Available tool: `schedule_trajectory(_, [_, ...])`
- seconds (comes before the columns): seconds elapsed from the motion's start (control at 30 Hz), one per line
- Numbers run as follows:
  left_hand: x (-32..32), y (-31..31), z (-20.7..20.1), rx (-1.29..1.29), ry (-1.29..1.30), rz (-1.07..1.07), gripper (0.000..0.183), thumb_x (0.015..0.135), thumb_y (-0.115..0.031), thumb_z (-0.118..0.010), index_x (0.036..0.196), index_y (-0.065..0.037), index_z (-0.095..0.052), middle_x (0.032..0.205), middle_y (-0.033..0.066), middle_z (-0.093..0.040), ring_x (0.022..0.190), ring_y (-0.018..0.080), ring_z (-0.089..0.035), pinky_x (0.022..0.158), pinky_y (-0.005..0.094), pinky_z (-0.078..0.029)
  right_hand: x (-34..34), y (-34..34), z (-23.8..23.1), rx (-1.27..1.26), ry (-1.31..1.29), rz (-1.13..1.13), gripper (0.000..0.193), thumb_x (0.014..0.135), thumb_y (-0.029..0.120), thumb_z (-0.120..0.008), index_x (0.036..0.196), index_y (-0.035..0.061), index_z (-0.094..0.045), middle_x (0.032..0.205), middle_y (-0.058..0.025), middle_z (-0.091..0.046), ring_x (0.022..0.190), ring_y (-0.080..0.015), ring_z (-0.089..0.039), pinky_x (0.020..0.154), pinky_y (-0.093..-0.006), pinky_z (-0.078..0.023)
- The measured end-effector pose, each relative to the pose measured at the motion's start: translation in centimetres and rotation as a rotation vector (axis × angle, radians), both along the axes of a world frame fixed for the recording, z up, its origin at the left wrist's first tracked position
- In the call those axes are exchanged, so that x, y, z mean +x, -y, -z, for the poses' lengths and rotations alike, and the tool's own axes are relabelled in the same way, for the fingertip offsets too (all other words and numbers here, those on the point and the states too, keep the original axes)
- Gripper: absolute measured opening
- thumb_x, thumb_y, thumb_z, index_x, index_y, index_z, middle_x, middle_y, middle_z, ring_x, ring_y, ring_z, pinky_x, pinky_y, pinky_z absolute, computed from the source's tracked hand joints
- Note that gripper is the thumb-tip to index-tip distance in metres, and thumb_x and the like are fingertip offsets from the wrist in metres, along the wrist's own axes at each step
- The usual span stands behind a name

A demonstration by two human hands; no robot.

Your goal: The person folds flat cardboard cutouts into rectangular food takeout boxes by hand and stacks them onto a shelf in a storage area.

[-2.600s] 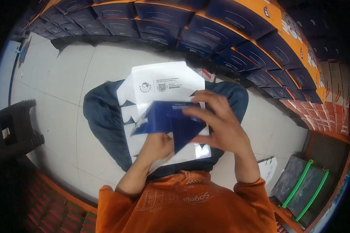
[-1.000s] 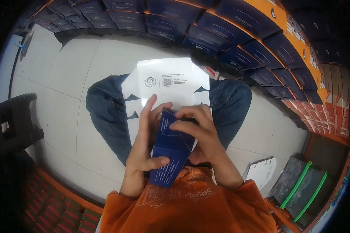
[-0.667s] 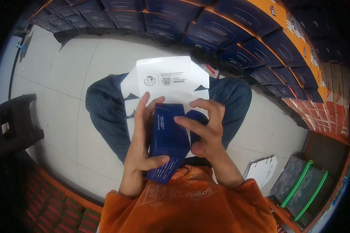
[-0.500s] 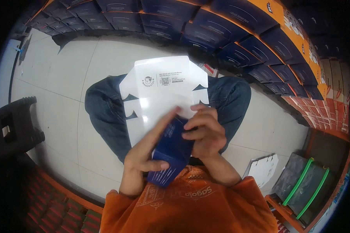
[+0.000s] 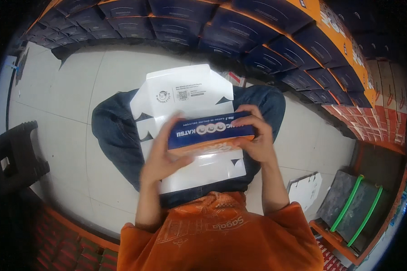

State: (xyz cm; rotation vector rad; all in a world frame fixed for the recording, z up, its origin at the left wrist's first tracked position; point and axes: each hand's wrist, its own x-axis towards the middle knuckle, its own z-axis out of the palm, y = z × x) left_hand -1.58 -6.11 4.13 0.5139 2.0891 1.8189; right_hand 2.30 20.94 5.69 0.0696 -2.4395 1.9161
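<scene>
Between my two hands is a long cardboard box (image 5: pixel 208 131), dark blue on one face and orange along the near side, with white lettering. My left hand (image 5: pixel 163 151) grips its left end, the thumb on the near side. Around the right end are the fingers and thumb of my right hand (image 5: pixel 256 131). Beneath the box, a flat unfolded white carton sheet (image 5: pixel 167 110) with cut corner flaps and dark notches lies across my lap. It shows a small round printed emblem and a square code.
Rows of stacked blue and orange boxes (image 5: pixel 239 27) line the far side and curve to the right. Red-and-white boxes (image 5: pixel 371 122) stand beyond them. A black plastic stool (image 5: pixel 20 156) is at left. To the right lie a white card (image 5: pixel 305 189) and a dark crate with green straps (image 5: pixel 348 205).
The box has turned from steeply slanted to nearly level, and now shows its orange side. Both hands have shifted to its two ends. The view has shifted slightly.
</scene>
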Motion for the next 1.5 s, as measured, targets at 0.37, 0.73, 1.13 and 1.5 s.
schedule_trajectory(0.37, [1.9, -3.7, 3.9, 0.26, -0.017, -0.268, 0.014, 0.079, -0.006, -0.065, 0.089, -0.003, -0.054, 0.111, 0.0157, -0.056, 0.104, 0.0214, -0.054, 0.093, 0.0316, -0.042, 1.9, 0.2, 2.2, -0.083, -0.095, 0.037, 0.013, 0.073, 0.0, -0.071, 0.079, 0.0038, -0.061, 0.118, -0.0159, -0.057, 0.11, -0.0239, -0.054, 0.097, -0.0339, -0.039])
schedule_trajectory(0.73, [1.6, -3.9, 3.1, 0.2, -0.001, -0.257, 0.046, 0.076, -0.004, -0.06, 0.118, 0.0, -0.043, 0.106, 0.0135, -0.054, 0.1, 0.0193, -0.054, 0.093, 0.0313, -0.044, 3.2, 1.9, -2.1, 0.143, 0.174, 0.154, 0.008, 0.081, 0.009, -0.071, 0.077, 0.0029, -0.066, 0.129, -0.013, -0.053, 0.128, -0.0301, -0.042, 0.105, -0.0395, -0.031])
schedule_trajectory(1.13, [1.2, -4.5, 3.8, 0.295, 0.036, -0.271, 0.051, 0.075, -0.01, -0.061, 0.121, 0.0, -0.04, 0.105, 0.0133, -0.055, 0.099, 0.0194, -0.055, 0.091, 0.0308, -0.044, 3.2, 1.4, -3.0, 0.622, 0.078, -0.101, 0.017, 0.079, 0.019, -0.074, 0.09, 0.0067, -0.072, 0.132, -0.0132, -0.052, 0.129, -0.0362, -0.04, 0.104, -0.0456, -0.033])
schedule_trajectory(1.5, [-1.5, -2.5, 2.0, 0.243, 0.347, -0.318, 0.045, 0.081, 0.002, -0.053, 0.123, -0.009, -0.042, 0.083, 0.0085, -0.061, 0.081, 0.0143, -0.057, 0.074, 0.0287, -0.046, 0.3, -0.1, -6.2, 0.799, -0.405, -0.383, 0.046, 0.067, 0.013, -0.082, 0.111, 0.0068, -0.068, 0.119, -0.0167, -0.062, 0.115, -0.0361, -0.057, 0.095, -0.0446, -0.046])
